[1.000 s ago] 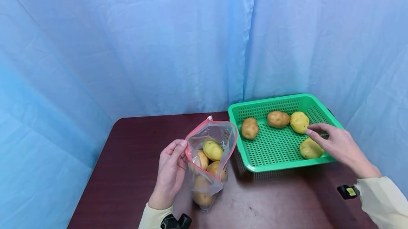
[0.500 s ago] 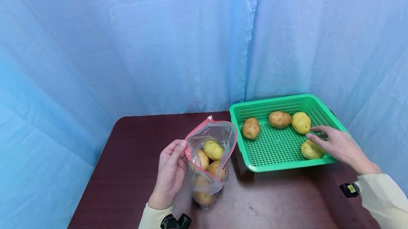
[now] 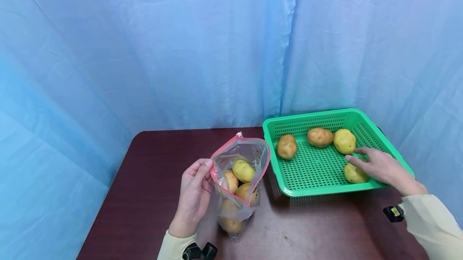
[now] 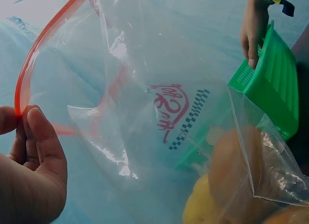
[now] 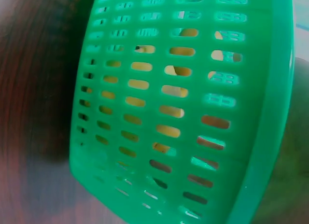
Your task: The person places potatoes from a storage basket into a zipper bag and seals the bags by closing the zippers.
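Note:
My left hand [image 3: 195, 193] pinches the red zip rim of a clear zip bag [image 3: 244, 149] between thumb and fingers. The bag stands with its mouth spread, holding several potatoes; a yellow one [image 3: 243, 170] lies on top. In the left wrist view the fingers [image 4: 43, 137] grip that rim at the left. Over the right side of a green plastic basket [image 3: 312, 192] hovers my right hand [image 3: 387, 167], thumb and fingers apart. Below it a yellow potato [image 3: 355, 174] is partly covered by the hand; whether they touch I cannot tell. Its fingertips are near another yellow potato [image 3: 345, 141].
Two brown potatoes also lie in the basket, one [image 3: 287, 147] at the left and one [image 3: 320, 137] at the back. The basket sits on a dark red-brown table [image 3: 144, 195], right of the bag. Blue curtains [image 3: 202, 51] hang behind the table.
My right hand has lowered slightly over the front yellow potato. The basket appears a little further right and lower in view. The left hand and bag have hardly moved.

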The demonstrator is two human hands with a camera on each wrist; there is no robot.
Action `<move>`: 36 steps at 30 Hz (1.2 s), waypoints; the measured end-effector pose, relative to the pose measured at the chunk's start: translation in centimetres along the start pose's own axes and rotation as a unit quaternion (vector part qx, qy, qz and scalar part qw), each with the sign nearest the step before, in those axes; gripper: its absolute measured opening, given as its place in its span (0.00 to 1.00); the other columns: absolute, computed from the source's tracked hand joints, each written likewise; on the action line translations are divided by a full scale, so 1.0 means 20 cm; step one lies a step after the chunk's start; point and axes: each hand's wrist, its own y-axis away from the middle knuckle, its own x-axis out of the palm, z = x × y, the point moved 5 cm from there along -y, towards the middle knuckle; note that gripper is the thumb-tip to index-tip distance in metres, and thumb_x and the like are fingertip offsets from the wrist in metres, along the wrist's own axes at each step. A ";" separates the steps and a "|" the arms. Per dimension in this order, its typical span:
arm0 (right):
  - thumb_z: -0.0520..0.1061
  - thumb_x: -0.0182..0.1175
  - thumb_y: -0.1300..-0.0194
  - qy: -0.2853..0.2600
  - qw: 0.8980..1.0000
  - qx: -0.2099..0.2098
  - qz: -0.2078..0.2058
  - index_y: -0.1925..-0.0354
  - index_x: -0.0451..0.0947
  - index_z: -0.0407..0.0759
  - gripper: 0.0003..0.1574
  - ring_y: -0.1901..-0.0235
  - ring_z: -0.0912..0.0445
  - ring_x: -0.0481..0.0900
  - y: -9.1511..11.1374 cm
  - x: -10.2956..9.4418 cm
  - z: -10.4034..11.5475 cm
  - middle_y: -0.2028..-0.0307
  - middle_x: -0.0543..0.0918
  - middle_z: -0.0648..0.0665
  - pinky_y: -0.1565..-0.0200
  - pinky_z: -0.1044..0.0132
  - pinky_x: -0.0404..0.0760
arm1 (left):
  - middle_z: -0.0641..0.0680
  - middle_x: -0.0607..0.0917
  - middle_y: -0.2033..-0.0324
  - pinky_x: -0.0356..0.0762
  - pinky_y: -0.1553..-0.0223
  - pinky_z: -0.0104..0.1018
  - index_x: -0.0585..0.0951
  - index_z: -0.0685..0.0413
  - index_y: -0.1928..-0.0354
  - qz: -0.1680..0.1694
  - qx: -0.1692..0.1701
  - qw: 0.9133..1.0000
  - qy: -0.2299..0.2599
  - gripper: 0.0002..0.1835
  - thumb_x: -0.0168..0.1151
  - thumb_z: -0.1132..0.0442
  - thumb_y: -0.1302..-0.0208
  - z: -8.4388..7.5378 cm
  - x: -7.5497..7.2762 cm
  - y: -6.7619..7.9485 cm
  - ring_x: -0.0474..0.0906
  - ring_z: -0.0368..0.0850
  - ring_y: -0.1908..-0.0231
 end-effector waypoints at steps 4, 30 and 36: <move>0.64 0.53 0.22 -0.022 0.999 -0.030 -0.005 0.32 0.69 0.26 0.44 0.43 0.25 0.74 -0.01 0.01 0.05 0.38 0.74 0.21 0.52 0.31 0.76 | 0.48 0.82 0.73 0.81 0.67 0.25 0.83 0.55 0.63 -0.002 0.000 1.000 -0.001 0.09 0.55 0.70 0.24 0.01 -0.01 0.00 0.80 0.35 0.72; 0.60 0.68 0.31 -0.063 0.992 -0.107 -0.001 0.29 0.72 0.40 0.41 0.38 0.35 0.75 -0.01 -0.01 0.09 0.36 0.79 0.34 0.48 0.38 0.78 | 0.48 0.82 0.73 0.81 0.67 0.26 0.83 0.54 0.64 -0.001 0.001 1.000 -0.008 0.09 0.56 0.69 0.24 0.03 0.00 0.00 0.80 0.35 0.72; 0.60 0.67 0.30 -0.067 0.994 -0.086 0.025 0.28 0.69 0.40 0.43 0.39 0.33 0.75 0.00 0.01 0.07 0.36 0.77 0.30 0.52 0.42 0.80 | 0.47 0.82 0.73 0.80 0.68 0.25 0.83 0.53 0.64 0.001 -0.006 1.000 -0.002 0.10 0.55 0.70 0.24 0.04 0.00 0.00 0.80 0.35 0.72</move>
